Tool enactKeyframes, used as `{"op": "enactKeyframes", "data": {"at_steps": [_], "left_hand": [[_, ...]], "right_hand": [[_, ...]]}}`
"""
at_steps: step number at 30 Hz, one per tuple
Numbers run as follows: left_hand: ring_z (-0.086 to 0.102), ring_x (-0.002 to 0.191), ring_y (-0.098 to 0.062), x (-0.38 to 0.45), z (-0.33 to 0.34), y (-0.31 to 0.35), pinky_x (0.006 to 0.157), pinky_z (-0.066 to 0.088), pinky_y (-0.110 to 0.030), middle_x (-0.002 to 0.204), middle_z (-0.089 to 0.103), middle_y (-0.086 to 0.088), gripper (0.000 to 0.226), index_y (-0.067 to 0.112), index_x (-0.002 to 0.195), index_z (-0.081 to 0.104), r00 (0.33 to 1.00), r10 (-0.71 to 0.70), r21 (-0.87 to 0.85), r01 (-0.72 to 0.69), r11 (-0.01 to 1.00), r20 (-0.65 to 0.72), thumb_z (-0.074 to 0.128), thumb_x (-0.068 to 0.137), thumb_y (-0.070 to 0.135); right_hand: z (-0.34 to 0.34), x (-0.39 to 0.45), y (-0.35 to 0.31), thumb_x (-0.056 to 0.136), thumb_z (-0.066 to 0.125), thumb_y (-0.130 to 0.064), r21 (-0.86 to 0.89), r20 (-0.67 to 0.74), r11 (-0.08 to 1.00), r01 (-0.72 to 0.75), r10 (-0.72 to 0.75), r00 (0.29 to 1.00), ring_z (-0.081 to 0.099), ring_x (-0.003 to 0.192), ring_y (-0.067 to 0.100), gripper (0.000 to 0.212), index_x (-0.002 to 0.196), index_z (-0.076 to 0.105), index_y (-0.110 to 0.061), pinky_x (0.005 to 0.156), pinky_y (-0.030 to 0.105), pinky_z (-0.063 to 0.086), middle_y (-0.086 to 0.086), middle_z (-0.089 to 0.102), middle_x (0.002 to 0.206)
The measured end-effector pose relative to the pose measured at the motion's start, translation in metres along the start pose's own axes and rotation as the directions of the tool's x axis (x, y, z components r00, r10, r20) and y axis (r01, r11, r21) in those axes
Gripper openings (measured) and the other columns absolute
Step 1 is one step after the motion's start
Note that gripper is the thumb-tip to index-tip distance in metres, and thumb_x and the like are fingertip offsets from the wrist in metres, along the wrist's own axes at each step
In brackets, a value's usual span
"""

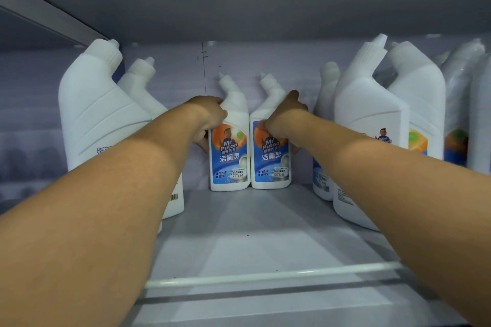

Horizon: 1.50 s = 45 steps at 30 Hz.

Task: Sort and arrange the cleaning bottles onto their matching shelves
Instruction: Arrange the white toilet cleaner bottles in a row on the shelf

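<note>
**White bottles gripped at the back of the shelf**

White plastic fills the shelf (pixel 260 223). Our left hand (pixel 210 117) wraps the left labelled bottle (pixel 230 151), and our right hand (pixel 284 119) clasps the right labelled bottle (pixel 271 159); the two bottles stand upright, touching. Outside each hand stand more bottles: one row (pixel 101 114) to the left, another (pixel 372 119) to the right, apparently the same brand.

White bottles (pixel 230 138) with blue-and-orange labels (pixel 229 152); pale grey shelf (pixel 260 233).
</note>
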<state>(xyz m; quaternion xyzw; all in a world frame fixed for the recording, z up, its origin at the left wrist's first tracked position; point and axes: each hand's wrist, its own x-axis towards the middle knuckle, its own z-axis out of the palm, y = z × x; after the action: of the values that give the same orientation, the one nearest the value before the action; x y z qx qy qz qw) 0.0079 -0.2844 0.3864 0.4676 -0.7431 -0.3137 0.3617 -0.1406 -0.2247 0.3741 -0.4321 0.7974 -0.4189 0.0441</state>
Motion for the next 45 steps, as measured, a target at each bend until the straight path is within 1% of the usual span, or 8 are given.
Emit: {"op": "enactKeyframes", "data": {"at_steps": [9,15,19,22,25,30,36,45], "left_hand": [[0.064,0.117,-0.045,-0.001,0.000,0.002,0.097,0.053,-0.060,0.128,0.065,-0.022,0.035,0.011,0.133,0.057,0.999,0.042,0.052,-0.043,0.998,0.014,0.046,0.100,0.005],[0.060,0.120,-0.035,0.001,0.008,0.013,0.103,0.052,-0.046,0.133,0.062,-0.016,0.044,0.005,0.134,0.057,0.990,0.035,0.244,-0.002,0.970,-0.133,0.046,0.102,0.033],[0.055,0.128,-0.037,-0.033,0.007,0.034,0.110,0.044,-0.045,0.144,0.054,-0.018,0.065,0.005,0.149,0.042,0.993,0.050,0.242,-0.023,0.970,-0.106,0.045,0.104,0.052],[0.060,0.121,-0.028,-0.075,-0.014,0.044,0.105,0.048,-0.037,0.132,0.061,-0.004,0.056,0.010,0.138,0.056,0.970,0.213,0.262,-0.176,0.949,-0.120,0.058,0.098,0.049],[0.062,0.108,-0.011,-0.126,-0.043,0.030,0.098,0.047,-0.024,0.119,0.066,0.014,0.030,0.026,0.118,0.071,0.866,0.413,0.196,-0.370,0.908,-0.281,0.068,0.093,0.042],[0.044,0.130,-0.028,-0.190,-0.076,-0.029,0.108,0.034,-0.033,0.138,0.047,-0.008,0.044,0.023,0.123,0.063,0.408,0.623,0.518,-0.346,0.782,-0.668,0.075,0.085,0.040],[0.063,0.112,-0.024,-0.214,-0.091,-0.057,0.092,0.055,-0.044,0.134,0.058,-0.004,0.076,0.020,0.147,0.040,0.814,-0.063,-0.193,-0.062,0.979,-0.578,0.081,0.085,0.037],[0.068,0.085,-0.019,-0.212,-0.077,-0.075,0.057,0.057,-0.035,0.111,0.066,0.000,0.044,0.023,0.117,0.053,0.935,-0.040,-0.035,0.030,0.999,-0.352,0.082,0.084,0.023]], "right_hand": [[0.004,0.000,-0.002,0.078,0.088,-0.030,-0.026,-0.034,0.999,-0.025,0.024,0.999,0.060,0.109,0.033,0.090,0.138,0.024,-0.014,0.082,0.051,0.061,0.017,0.043,0.133],[0.000,-0.005,-0.003,0.081,0.085,-0.031,-0.050,-0.011,0.999,-0.012,0.012,1.000,0.059,0.113,0.032,0.089,0.143,0.025,-0.012,0.068,0.041,0.054,0.015,0.045,0.135],[-0.029,-0.030,-0.011,0.095,0.064,-0.043,-0.209,0.113,0.957,0.203,-0.182,0.977,0.063,0.077,0.018,0.077,0.157,0.022,-0.024,0.045,0.025,0.042,0.008,0.064,0.113],[-0.075,-0.076,-0.014,0.097,0.057,-0.054,-0.195,0.105,0.920,0.340,-0.325,0.940,0.065,0.093,0.022,0.067,0.153,0.036,-0.023,0.065,0.026,0.051,0.004,0.061,0.129],[-0.118,-0.111,-0.001,0.097,0.062,-0.046,-0.131,-0.080,0.867,0.480,-0.492,0.867,0.065,0.109,0.023,0.042,0.131,0.062,-0.022,0.083,0.025,0.047,-0.001,0.066,0.125],[-0.160,-0.138,0.063,0.093,0.063,-0.036,-0.224,-0.431,0.784,0.579,-0.613,0.663,0.058,0.092,0.018,0.024,0.112,0.067,-0.021,0.081,0.029,0.039,-0.001,0.062,0.105],[-0.143,-0.139,0.080,0.095,0.064,-0.046,-0.313,-0.169,0.873,0.375,-0.440,0.882,0.052,0.124,0.034,0.067,0.147,0.042,-0.010,0.095,0.040,0.046,0.018,0.053,0.137],[-0.146,-0.133,0.067,0.093,0.066,-0.050,-0.309,0.007,0.918,0.247,-0.258,0.966,0.064,0.080,0.027,0.048,0.110,0.050,-0.007,0.069,0.036,0.049,0.012,0.067,0.099]]}}
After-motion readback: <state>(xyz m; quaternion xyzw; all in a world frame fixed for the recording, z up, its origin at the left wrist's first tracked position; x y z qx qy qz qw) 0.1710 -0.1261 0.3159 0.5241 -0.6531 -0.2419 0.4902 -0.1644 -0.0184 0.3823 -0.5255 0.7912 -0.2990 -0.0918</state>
